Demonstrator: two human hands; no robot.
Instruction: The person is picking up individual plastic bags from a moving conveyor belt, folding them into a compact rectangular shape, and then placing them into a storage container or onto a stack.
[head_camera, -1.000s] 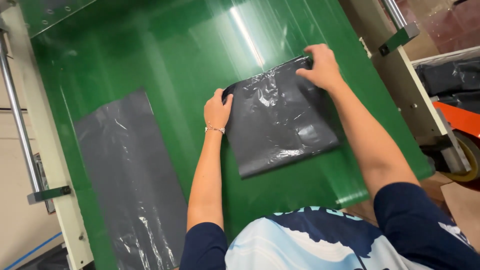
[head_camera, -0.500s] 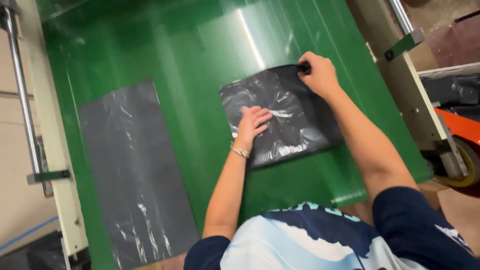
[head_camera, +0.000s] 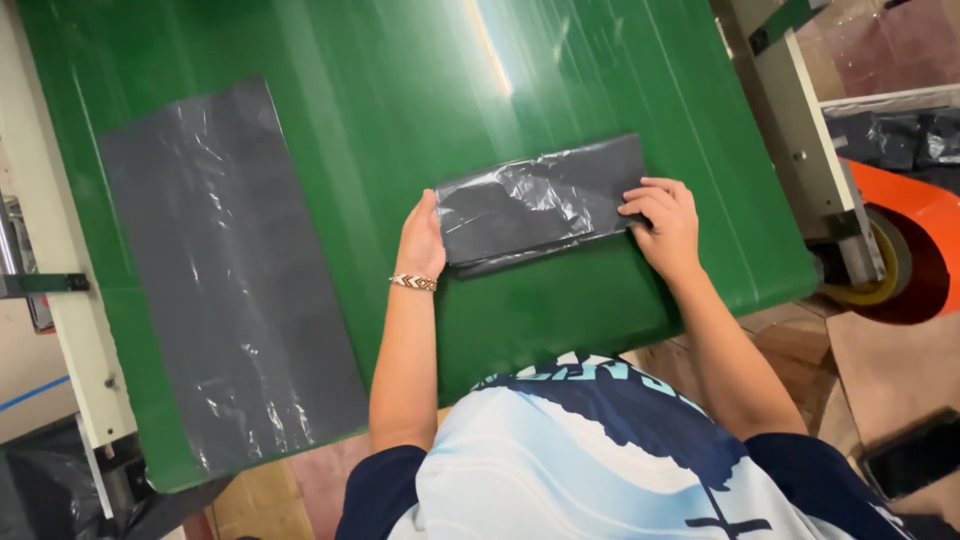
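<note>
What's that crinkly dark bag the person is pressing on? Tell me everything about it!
The folded plastic bag is dark grey, thin and shiny, with crinkles that catch the light. It is folded into a long flat rectangle and lies slightly slanted on the green belt. The left hand presses its left end, and the right hand rests fingers on its right end. Layered edges show along its lower side.
</note>
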